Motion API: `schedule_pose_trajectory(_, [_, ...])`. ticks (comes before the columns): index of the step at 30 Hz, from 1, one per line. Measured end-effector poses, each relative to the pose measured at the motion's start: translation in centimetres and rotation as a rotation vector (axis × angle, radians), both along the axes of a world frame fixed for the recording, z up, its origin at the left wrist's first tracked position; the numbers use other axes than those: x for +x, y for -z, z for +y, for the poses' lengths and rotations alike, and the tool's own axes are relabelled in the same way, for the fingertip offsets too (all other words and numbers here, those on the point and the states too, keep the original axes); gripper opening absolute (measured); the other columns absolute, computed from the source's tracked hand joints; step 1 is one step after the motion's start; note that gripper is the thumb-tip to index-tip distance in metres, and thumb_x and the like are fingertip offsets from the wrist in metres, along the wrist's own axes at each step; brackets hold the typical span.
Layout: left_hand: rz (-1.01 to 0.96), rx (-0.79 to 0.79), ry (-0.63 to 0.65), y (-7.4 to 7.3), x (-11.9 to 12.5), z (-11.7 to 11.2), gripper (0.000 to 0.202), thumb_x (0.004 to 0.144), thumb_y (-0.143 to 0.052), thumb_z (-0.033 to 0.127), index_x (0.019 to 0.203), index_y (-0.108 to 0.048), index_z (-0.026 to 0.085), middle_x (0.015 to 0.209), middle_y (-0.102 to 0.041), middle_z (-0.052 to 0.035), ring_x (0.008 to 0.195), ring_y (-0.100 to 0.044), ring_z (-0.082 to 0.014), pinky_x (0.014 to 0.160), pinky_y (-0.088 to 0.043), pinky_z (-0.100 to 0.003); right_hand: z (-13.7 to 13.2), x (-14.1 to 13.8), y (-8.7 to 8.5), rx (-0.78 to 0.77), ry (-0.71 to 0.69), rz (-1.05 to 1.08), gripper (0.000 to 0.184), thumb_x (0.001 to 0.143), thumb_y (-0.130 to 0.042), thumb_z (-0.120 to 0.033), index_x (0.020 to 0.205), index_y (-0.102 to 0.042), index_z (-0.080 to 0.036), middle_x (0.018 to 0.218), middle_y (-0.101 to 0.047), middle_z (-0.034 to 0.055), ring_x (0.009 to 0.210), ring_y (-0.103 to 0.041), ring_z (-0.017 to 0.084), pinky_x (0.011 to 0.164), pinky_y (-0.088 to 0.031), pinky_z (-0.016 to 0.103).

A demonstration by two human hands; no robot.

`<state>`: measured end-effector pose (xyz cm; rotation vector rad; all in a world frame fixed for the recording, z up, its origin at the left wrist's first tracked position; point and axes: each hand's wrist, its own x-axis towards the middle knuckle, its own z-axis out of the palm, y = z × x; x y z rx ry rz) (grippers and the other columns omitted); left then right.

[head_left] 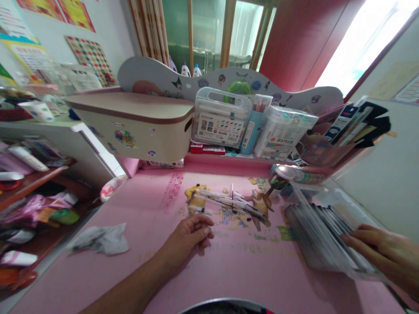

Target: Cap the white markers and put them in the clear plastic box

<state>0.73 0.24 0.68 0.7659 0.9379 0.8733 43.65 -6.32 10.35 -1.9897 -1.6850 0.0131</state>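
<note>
My left hand (194, 231), just below the centre of the frame, has its fingers loosely curled; I cannot tell whether they enclose anything. Just beyond it, the slim, straight-barrelled pens (225, 200), whitish and translucent with small black parts, lie criss-crossed on the smooth pink tabletop (245, 274), over printed cartoon figures. At lower right, my right hand (386, 253) reaches over the near side of a clear, rigid plastic box (347, 200), fingers extended and close together; whether it grips the wall or merely touches it, I cannot tell. Inside, dark-tipped sticks (321, 231) lie side by side, blurred. At lower left, a crumpled, soft greyish-white tissue (113, 240) lies in creases. At upper left stands a cream, round-cornered storage bin (137, 135) with a flat, brown-edged lid.
</note>
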Motion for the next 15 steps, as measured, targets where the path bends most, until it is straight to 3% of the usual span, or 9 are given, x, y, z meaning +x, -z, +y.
schedule_pose_trajectory(2, [0.003,0.003,0.005,0.0,0.0,0.0,0.025,0.067,-0.076,0.027,0.085,-0.063,0.017,0.066,-0.065,-0.0005,0.050,-0.054,-0.0099,0.043,-0.040,-0.019,0.1,-1.9,-0.9,-0.173,-0.130,-0.039,0.027,0.070,-0.069,-0.058,0.065,-0.074,-0.031,0.078,-0.071,0.0184,0.063,-0.065,0.026,0.060,-0.050,0.044])
schedule_pose_trajectory(4, [0.006,0.003,0.011,0.0,0.0,0.0,0.024,0.068,-0.076,0.027,0.086,-0.063,0.016,0.066,-0.065,-0.0007,0.051,-0.055,-0.0102,0.044,-0.040,-0.019,0.5,-5.0,-1.6,-0.142,-0.233,-0.060,0.023,0.077,-0.065,-0.052,0.077,-0.077,-0.032,0.089,-0.073,0.0161,0.072,-0.068,0.027,0.068,-0.051,0.045])
schedule_pose_trajectory(7, [0.011,0.008,0.014,0.2,-0.1,0.0,0.023,0.069,-0.075,0.026,0.087,-0.064,0.016,0.067,-0.066,-0.0009,0.051,-0.055,-0.0098,0.043,-0.040,-0.019,2.3,-11.0,-1.4,-0.121,-0.430,-0.075,0.021,0.084,-0.058,-0.042,0.083,-0.076,-0.031,0.086,-0.073,0.0093,0.072,-0.067,0.025,0.067,-0.049,0.040])
schedule_pose_trajectory(11, [-0.001,0.019,0.016,0.4,-0.2,0.1,0.023,0.071,-0.074,0.027,0.088,-0.063,0.016,0.068,-0.066,-0.0009,0.050,-0.056,-0.0094,0.043,-0.041,-0.019,6.0,-16.9,1.4,-0.291,-0.513,-0.112,0.021,0.084,-0.056,-0.016,0.076,-0.073,-0.025,0.084,-0.071,0.0075,0.078,-0.065,0.024,0.071,-0.045,0.035])
schedule_pose_trajectory(15, [0.008,0.050,0.023,0.8,-0.2,0.2,0.024,0.072,-0.074,0.029,0.088,-0.064,0.015,0.068,-0.066,-0.0012,0.051,-0.056,-0.0100,0.042,-0.042,-0.019,9.3,-19.1,5.2,-0.239,-0.433,-0.244,0.017,0.082,-0.060,-0.010,0.080,-0.072,-0.021,0.096,-0.069,0.0117,0.096,-0.061,0.027,0.083,-0.042,0.037])
